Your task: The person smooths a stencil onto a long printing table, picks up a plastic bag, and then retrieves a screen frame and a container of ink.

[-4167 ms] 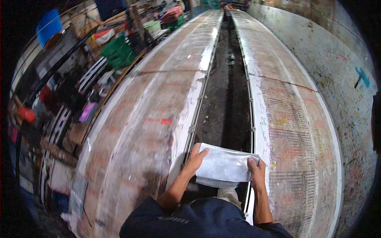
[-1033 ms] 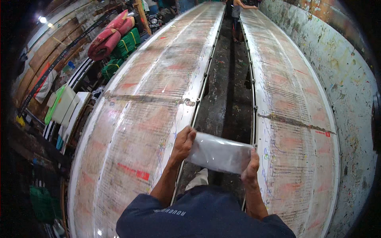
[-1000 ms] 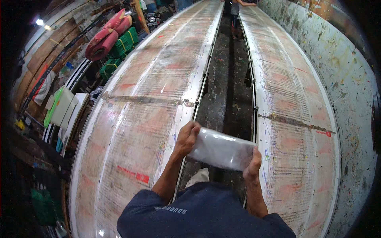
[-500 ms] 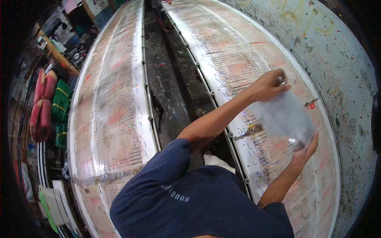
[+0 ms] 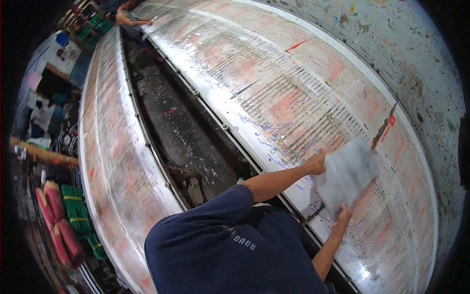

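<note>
Over the long table (image 5: pixel 235 120) on my right, I hold a squarish, grey-white plastic bag (image 5: pixel 348 170) between my two hands. Its surface is smeared by motion, and what it contains, if anything, cannot be made out. My left hand (image 5: pixel 316 162) grips the edge nearest my left arm, with the thumb side showing. At the near edge, my right hand (image 5: pixel 343 215) is closed on the bag; some of its fingers are hidden behind it. Under the bag, the tabletop is streaked with rows of dark lines, coloured stains and blue pen marks.
A second long table (image 5: pixel 110 147) runs along my left, past a dark, paint-spotted aisle (image 5: pixel 181 117). Another person (image 5: pixel 131 22) stands far off in the aisle. Red rolled material (image 5: pixel 58 223) and green bundles (image 5: pixel 78 210) lie at the left. A paint-spattered wall (image 5: pixel 406 59) borders the right.
The bag has come lower and nearer my body, and it now looks flatter and squarer. My view has turned, so the tables slant more and the other person shows more fully.
</note>
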`<state>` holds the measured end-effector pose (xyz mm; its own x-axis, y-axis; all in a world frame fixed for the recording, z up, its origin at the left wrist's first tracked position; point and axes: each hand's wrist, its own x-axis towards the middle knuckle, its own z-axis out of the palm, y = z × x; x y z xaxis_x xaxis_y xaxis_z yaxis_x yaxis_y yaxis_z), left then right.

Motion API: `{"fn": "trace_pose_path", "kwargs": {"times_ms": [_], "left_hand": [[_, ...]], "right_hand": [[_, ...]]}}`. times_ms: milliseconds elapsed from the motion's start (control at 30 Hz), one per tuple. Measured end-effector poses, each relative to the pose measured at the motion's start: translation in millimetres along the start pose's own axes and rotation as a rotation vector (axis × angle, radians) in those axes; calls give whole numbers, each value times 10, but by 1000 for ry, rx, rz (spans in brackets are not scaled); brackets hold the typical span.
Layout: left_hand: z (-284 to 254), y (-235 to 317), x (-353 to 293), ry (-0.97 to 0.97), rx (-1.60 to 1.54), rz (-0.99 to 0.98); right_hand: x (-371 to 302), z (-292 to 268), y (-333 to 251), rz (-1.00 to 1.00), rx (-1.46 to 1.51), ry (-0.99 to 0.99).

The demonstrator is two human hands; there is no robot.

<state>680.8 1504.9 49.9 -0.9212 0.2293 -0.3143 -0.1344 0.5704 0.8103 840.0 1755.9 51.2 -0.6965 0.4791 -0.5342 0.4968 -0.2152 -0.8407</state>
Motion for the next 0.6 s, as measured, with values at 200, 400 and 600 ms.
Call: {"fn": "trace_pose_path", "kwargs": {"times_ms": [200, 400, 600], "left_hand": [[-345, -866, -60, -101, 354, 122], [-972, -992, 14, -25, 389, 268], [-1228, -1085, 101, -118, 521, 380]], "right_hand": [[-228, 931, 1165, 172, -3, 58], [-414, 1756, 1218, 234, -279, 255], [-671, 2211, 920, 220, -518, 468]]}}
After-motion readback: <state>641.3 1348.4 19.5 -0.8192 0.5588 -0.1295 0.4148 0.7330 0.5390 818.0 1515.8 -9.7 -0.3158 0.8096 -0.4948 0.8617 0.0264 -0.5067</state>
